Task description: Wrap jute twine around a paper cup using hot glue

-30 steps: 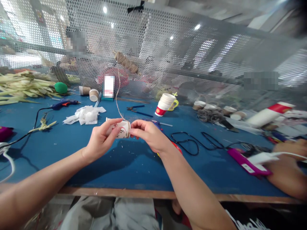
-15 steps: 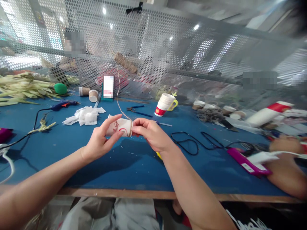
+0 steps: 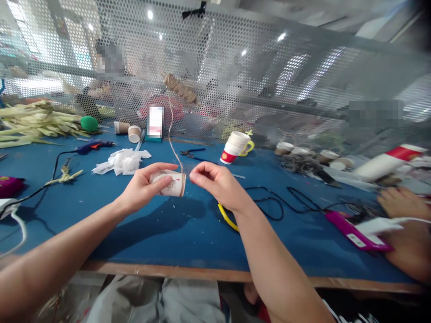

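My left hand [image 3: 141, 184] is wrapped round a white printed paper cup [image 3: 174, 185], held on its side above the table with one end to the right. Twine [image 3: 171, 130] runs down from a twine bundle [image 3: 182, 89] on the mesh panel and lies along the cup's right-hand edge. Just right of that edge, apart from the cup, my right hand [image 3: 215, 181] has thumb and fingertips pinched together. What the pinch holds, if anything, is too small to make out. Under my right wrist lies a yellow curved thing [image 3: 228, 218], partly hidden.
Behind are a glue gun [image 3: 96, 146], crumpled white plastic [image 3: 123, 161], pliers [image 3: 193, 154] and stacked paper cups [image 3: 234, 147]. A black cord [image 3: 269, 202] and a purple power strip [image 3: 358, 231] lie to the right, beside another person's hand [image 3: 404, 204].
My right hand has come off the cup's edge and moved slightly right. The cup has turned in my left hand, showing a different part of its print.
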{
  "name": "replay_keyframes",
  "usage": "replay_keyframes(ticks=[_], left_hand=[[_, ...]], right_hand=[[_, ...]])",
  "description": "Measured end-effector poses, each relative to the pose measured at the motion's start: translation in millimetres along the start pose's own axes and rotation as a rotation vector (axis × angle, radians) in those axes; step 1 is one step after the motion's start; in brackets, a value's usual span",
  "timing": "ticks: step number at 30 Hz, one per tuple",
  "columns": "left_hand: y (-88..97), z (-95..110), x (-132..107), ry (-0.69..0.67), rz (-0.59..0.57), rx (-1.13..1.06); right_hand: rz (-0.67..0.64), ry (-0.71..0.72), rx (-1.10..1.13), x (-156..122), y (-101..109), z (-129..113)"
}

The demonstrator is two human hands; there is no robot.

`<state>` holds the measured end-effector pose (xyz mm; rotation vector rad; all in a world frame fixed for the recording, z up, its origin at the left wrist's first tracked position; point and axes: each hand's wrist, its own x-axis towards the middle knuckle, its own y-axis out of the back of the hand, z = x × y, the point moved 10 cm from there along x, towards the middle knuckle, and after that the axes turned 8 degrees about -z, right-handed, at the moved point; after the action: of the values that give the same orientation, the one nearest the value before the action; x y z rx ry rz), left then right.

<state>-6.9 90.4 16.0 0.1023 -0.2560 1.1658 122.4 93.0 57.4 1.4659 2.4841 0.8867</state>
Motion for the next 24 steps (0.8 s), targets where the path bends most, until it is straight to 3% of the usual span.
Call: replay_keyframes(ticks=[3,12,20,24], left_hand=[[-8.5,8.8,-2.3,-0.068,-0.042,0.193],[-33.1,17.0,-8.2,-0.169,-0.192,0.512],[-29.6,13.8,-8.4,-0.131,-0.139,0.602],[-15.3,8.8,-6.4,-0.061,-0.017,0.516]], right_hand=[[0.132,-0.034,0.027,1.8,14.1,11.8],[0.011,0.002,0.12,6.4,-13.5,12.3],[-0.03,-0.004,0.094,8.1,-18.5,12.4],[0.167,-0.065,0.165,7.4,13.4,25.9]])
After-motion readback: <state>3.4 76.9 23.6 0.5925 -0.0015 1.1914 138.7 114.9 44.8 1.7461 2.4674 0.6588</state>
